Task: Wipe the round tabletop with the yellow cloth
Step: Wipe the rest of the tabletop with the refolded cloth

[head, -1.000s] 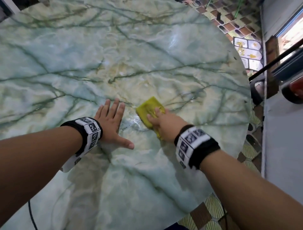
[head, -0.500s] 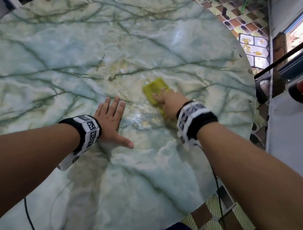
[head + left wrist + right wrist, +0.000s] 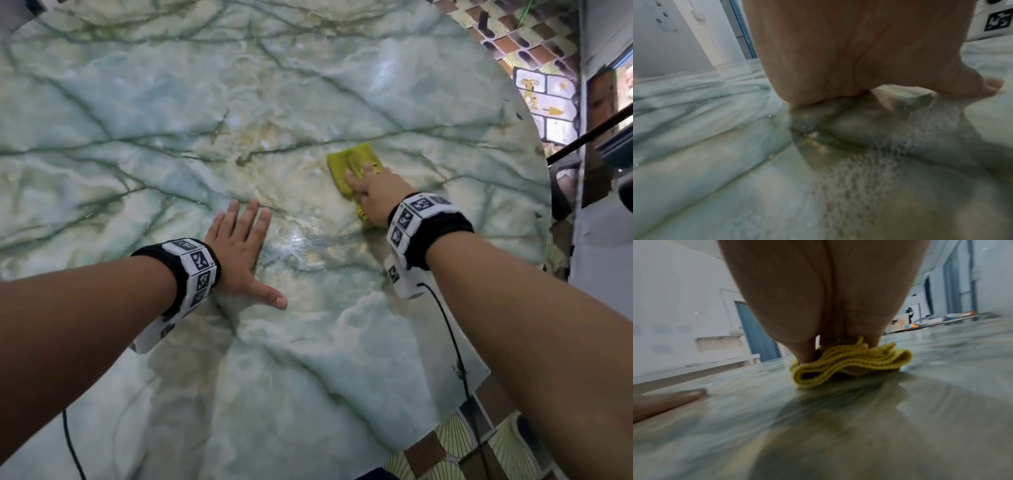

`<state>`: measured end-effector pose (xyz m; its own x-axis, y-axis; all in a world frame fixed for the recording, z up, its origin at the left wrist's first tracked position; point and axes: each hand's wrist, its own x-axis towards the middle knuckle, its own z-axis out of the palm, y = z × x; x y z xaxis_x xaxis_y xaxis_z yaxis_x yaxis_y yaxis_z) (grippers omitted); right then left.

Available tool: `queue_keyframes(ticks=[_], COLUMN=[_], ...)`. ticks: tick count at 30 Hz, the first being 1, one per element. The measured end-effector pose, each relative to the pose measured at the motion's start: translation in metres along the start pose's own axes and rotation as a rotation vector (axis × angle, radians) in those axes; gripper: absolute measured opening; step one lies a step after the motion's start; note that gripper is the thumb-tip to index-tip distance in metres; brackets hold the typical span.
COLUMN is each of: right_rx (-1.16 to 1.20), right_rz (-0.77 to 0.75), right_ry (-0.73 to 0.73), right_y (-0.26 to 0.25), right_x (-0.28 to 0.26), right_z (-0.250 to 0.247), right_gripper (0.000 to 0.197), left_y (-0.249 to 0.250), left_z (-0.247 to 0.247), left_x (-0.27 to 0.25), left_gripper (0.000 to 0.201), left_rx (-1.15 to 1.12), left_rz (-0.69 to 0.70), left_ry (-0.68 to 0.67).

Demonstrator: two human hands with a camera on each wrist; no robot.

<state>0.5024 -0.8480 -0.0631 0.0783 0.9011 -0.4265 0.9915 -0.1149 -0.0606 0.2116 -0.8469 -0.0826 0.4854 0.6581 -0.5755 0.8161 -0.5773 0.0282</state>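
Moved since earlier: yellow cloth [image 3: 352, 164] and right hand [image 3: 376, 193], now farther out and rightward on counter. Counter [image 3: 144, 102]: round, green-veined marble, wet sheen near centre. Left hand [image 3: 239, 253]: flat on counter, fingers [image 3: 233, 216] straight, spread. Right hand: fingers curled over folded cloth, pressing it onto counter, right of centre.

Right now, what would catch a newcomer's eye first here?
The huge green-veined marble tabletop fills nearly the whole head view. On it, toward the right, the right hand presses a folded yellow cloth. The left hand lies flat nearer the middle, fingers spread.
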Motion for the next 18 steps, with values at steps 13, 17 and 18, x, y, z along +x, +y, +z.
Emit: queue_keyframes(ticks=[13,17,18], right_rx=[0.020,-0.050,-0.039], right_rz=[0.011,-0.007,-0.039], right_ry=[0.048,0.015,0.007], right_y=[0.052,0.013,0.002], right_x=[-0.008,0.009,0.005], right_z=[-0.019,-0.017,-0.011], right_gripper=[0.049,0.054,0.056], left_y=[0.000,0.001,0.001], left_z=[-0.001,0.000,-0.001], left_x=[0.001,0.000,0.000], left_gripper=[0.164,0.164,0.164], left_rx=[0.007,0.011,0.011], left_rz=[-0.009,-0.014,-0.015], left_ry=[0.012,0.001,0.000])
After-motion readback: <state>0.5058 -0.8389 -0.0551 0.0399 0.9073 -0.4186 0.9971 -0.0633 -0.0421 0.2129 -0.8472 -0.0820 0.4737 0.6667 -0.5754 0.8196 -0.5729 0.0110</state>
